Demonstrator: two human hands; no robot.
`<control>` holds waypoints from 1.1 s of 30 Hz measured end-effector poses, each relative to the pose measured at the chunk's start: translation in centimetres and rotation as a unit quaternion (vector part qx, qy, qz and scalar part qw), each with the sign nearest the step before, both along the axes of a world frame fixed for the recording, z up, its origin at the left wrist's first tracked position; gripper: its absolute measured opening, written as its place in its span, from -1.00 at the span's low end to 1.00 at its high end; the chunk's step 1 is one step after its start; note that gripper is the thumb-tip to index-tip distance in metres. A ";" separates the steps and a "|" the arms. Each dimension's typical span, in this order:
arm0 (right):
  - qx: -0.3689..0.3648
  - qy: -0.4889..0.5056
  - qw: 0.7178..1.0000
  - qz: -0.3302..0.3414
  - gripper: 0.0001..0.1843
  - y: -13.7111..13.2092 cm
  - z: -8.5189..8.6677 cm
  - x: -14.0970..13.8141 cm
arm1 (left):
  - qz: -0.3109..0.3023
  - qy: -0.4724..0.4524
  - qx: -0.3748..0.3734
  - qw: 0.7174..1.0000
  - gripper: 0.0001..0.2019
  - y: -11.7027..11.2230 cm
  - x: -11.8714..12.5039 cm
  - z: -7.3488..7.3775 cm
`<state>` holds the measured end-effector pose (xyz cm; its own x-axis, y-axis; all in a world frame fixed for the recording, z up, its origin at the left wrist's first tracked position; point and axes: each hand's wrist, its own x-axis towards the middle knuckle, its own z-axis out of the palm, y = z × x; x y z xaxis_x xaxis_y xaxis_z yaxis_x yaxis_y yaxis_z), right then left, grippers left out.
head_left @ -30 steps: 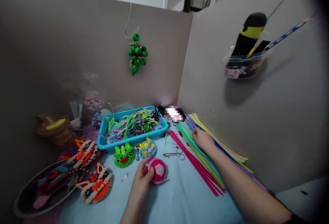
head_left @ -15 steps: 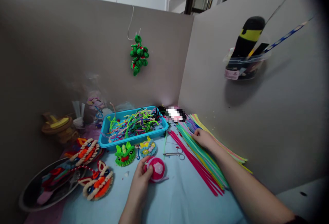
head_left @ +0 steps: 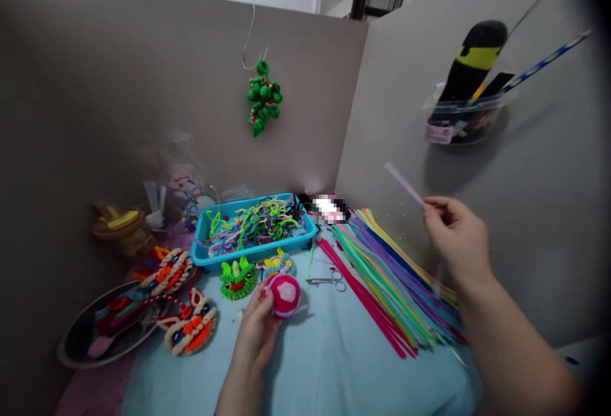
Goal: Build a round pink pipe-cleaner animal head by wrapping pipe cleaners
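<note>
My left hand [head_left: 259,325] is closed on a round fuzzy craft piece [head_left: 285,295], deep pink with a pale pink patch in its middle and a pale stem sticking out at lower right. My right hand [head_left: 453,233] is raised over the right side of the table, pinching a pale lilac pipe cleaner [head_left: 405,183] whose end points up and left. Below it lies a long bundle of pipe cleaners [head_left: 382,276] in green, yellow, purple and blue, with red pipe cleaners [head_left: 367,301] along its left side. Small scissors [head_left: 327,281] rest between the craft piece and the bundle.
A blue tray [head_left: 252,255] holds many cut pipe cleaner pieces. Nearby sit a green animal face [head_left: 237,278], a yellow-blue one [head_left: 279,262] and an orange-cream one [head_left: 191,325]. A metal bowl [head_left: 71,360] stands left. A plastic tub [head_left: 461,124] hangs on the right wall.
My right hand has lifted from the bundle, moving up and to the right with a lilac pipe cleaner. My left hand still holds the pink piece, slightly higher in view.
</note>
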<state>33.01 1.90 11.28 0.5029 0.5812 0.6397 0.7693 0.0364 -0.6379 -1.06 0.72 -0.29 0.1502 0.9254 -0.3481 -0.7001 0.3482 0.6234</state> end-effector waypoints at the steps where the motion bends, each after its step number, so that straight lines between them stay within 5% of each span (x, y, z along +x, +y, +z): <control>1: 0.028 0.035 0.999 0.013 -0.68 -0.2 0.5 -1.1 | 0.008 -0.016 0.003 1.000 -0.58 0.0 -0.1 0.1; 4: 0.002 0.190 0.962 0.198 -0.64 -0.5 0.5 -6.3 | 0.031 -0.050 0.016 0.998 -0.63 0.0 -0.4 0.4; 8: -0.187 0.404 0.785 0.430 -0.58 -0.2 -3.4 -14.1 | 0.067 -0.094 0.004 0.993 -0.69 0.0 -0.7 0.7; 10: -0.213 0.480 0.715 0.461 -0.59 0.0 -5.9 -16.9 | 0.105 -0.105 -0.006 0.989 -0.75 0.2 -0.9 0.7; 15: -0.215 0.535 0.619 0.533 -0.59 0.1 -10.9 -20.2 | 0.177 -0.076 -0.006 0.981 -0.84 0.8 -1.1 0.1; 18: -0.196 0.525 0.622 0.547 -0.59 -0.1 -12.5 -20.6 | 0.181 -0.065 -0.007 0.981 -0.84 0.9 -0.7 -0.4; 22: -0.189 0.502 0.661 0.524 -0.62 0.1 -13.3 -20.3 | 0.183 -0.046 0.015 0.982 -0.83 0.6 0.0 -0.4; 25: -0.198 0.488 0.679 0.512 -0.65 0.2 -13.6 -20.3 | 0.139 -0.047 0.032 0.989 -0.75 0.1 0.3 -0.3; 30: -0.195 0.467 0.695 0.511 -0.68 -0.1 -14.2 -20.7 | 0.114 0.005 0.039 0.993 -0.33 -0.5 0.8 -0.3; 33: -0.205 0.499 0.669 0.512 -0.60 -0.2 -14.0 -20.7 | 0.146 0.075 0.054 0.985 -0.11 -0.4 0.8 -0.2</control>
